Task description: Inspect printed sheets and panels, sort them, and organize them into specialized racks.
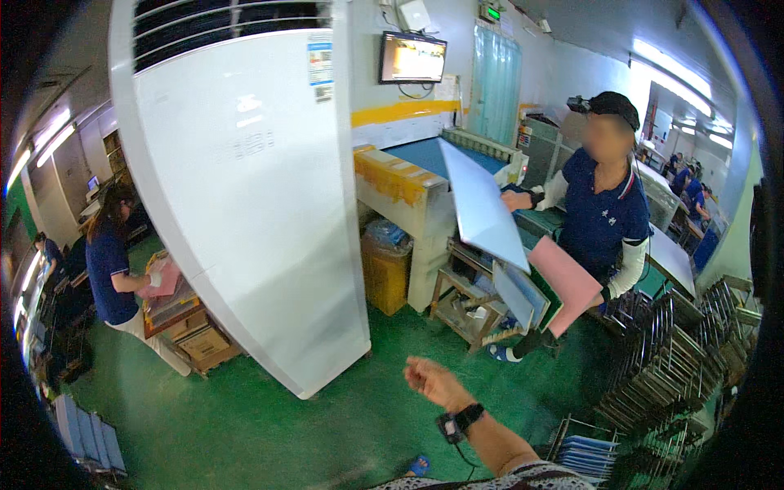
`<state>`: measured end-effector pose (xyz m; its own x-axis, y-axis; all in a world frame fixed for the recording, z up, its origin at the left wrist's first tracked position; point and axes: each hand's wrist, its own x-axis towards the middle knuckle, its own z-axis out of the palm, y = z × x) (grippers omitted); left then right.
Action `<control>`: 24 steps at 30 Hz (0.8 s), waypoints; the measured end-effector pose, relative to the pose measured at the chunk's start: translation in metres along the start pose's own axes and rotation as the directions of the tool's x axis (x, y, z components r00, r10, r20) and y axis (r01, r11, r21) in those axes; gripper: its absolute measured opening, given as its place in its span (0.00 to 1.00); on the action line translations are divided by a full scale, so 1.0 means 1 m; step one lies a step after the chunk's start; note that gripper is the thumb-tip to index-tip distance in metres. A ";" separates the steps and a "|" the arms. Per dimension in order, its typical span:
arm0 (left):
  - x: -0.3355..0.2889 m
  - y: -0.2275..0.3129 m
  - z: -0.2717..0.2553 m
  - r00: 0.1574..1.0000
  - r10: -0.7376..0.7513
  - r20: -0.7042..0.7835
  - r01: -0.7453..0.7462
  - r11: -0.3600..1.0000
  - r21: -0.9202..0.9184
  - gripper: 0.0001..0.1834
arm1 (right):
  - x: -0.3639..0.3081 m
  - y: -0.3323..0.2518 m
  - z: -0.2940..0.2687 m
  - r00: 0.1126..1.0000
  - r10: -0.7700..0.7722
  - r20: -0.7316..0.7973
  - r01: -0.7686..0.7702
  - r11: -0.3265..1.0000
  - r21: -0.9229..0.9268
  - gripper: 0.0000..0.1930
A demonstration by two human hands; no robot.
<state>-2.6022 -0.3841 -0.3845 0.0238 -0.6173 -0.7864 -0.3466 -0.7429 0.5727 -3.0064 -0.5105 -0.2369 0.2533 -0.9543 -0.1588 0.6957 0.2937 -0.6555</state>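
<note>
From the lower right, my right hand (438, 385) reaches out over the green floor (327, 445), its fingers loosely curled and nothing visible in them. A dark band with a small cabled device (459, 421) is strapped round that wrist. My left hand is out of the picture. Nearest ahead, to the right, a co-worker in a dark blue shirt (606, 204) holds a large light-blue board (483, 204) raised in one hand. The co-worker's other hand is by a pink sheet (563, 286), close to more boards (520, 296) standing upright in a rack.
A tall white cabinet-like unit with a vent (253, 196) stands close on my left. Behind are a conveyor machine (433, 163), a yellow bin (386, 273) and a wooden stand (457, 306). Metal racks (678, 359) crowd the right. Another person (114, 261) handles pink sheets at far left.
</note>
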 end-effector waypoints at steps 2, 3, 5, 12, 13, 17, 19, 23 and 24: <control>-0.011 -0.026 -0.020 1.000 0.005 -0.018 -0.006 1.000 -0.023 0.23 | -0.006 0.067 0.018 0.983 0.181 0.001 -0.181 0.983 0.004 0.18; -0.018 -0.042 -0.032 0.999 0.010 -0.034 -0.011 0.999 -0.038 0.23 | -0.011 0.109 0.026 0.963 0.269 0.030 -0.268 0.963 -0.038 0.17; -0.035 -0.082 -0.062 0.998 0.010 -0.070 -0.016 0.996 -0.084 0.23 | -0.022 0.170 0.056 0.917 0.392 0.078 -0.384 0.918 -0.100 0.16; -0.115 -0.242 -0.151 0.967 -0.048 -0.248 -0.019 0.965 -0.261 0.22 | -0.047 0.319 0.113 0.664 0.744 0.070 -0.501 0.513 -0.697 0.17; -0.131 -0.266 -0.161 0.957 -0.079 -0.281 -0.008 0.956 -0.294 0.22 | -0.046 0.332 0.106 0.621 0.784 0.002 -0.557 0.443 -0.703 0.17; -0.162 -0.340 -0.203 0.933 -0.165 -0.320 0.015 0.906 -0.423 0.22 | -0.017 0.375 -0.136 0.034 0.832 -0.554 -0.999 0.033 -0.011 0.10; -0.175 -0.379 -0.225 0.899 -0.248 -0.360 0.046 0.872 -0.487 0.22 | -0.043 0.364 -0.158 0.022 0.551 -0.834 -0.997 0.079 0.025 0.10; -0.189 -0.439 -0.257 0.827 -0.377 -0.417 0.055 0.792 -0.608 0.22 | -0.010 0.336 -0.077 0.505 0.392 -0.769 -0.844 0.039 -0.535 0.12; -0.189 -0.448 -0.264 0.814 -0.398 -0.424 0.047 0.772 -0.634 0.22 | 0.013 0.338 -0.059 0.581 0.372 -0.724 -0.774 -0.023 -0.633 0.12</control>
<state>-2.2038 -0.0032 -0.4317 0.5548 -0.3163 -0.7695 0.3280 -0.7669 0.5516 -2.8080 -0.4268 -0.5044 -0.0811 -0.4856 -0.8704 -0.6377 0.6965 -0.3291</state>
